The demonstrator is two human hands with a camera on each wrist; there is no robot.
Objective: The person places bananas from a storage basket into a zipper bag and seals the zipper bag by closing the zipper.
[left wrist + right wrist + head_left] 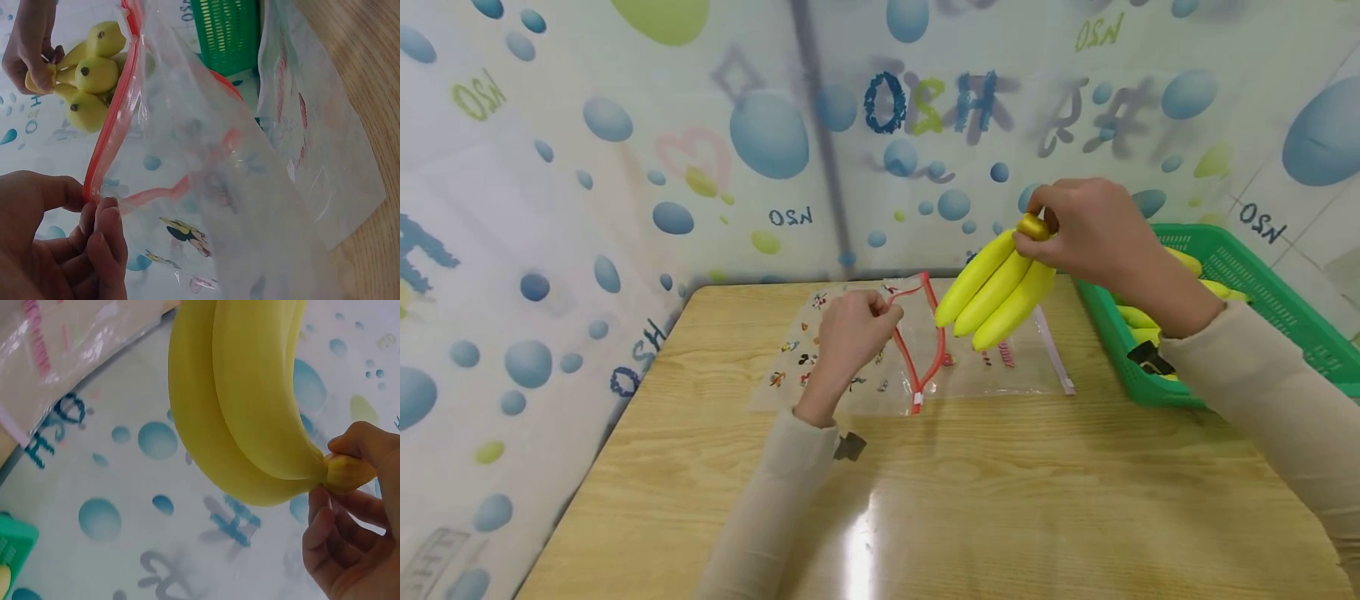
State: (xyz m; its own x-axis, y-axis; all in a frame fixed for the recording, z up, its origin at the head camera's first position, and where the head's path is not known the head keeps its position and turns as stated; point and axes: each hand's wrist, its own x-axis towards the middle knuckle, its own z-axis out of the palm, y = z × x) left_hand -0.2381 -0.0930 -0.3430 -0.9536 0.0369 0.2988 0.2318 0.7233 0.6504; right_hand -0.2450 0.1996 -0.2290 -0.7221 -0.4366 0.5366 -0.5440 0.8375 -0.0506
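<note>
A bunch of yellow bananas (1000, 292) hangs tips-down from my right hand (1093, 229), which pinches it by the stem. In the right wrist view the thumb and fingers close round the stem of the bananas (250, 406). My left hand (853, 329) pinches the red-edged mouth of a clear zip bag (801, 375) printed with cartoon figures. The red zip edge (112, 134) gapes apart in the left wrist view, with the left thumb and fingers (107, 215) at its rim. The banana tips are right by the bag's opening.
A second clear bag with a pale pink zip (1054, 350) lies on the wooden table (1000, 500), right of the red-edged one. At the right stands a green basket (1105, 333) holding more yellow fruit (1138, 317). A patterned curtain (880, 225) rises behind the table.
</note>
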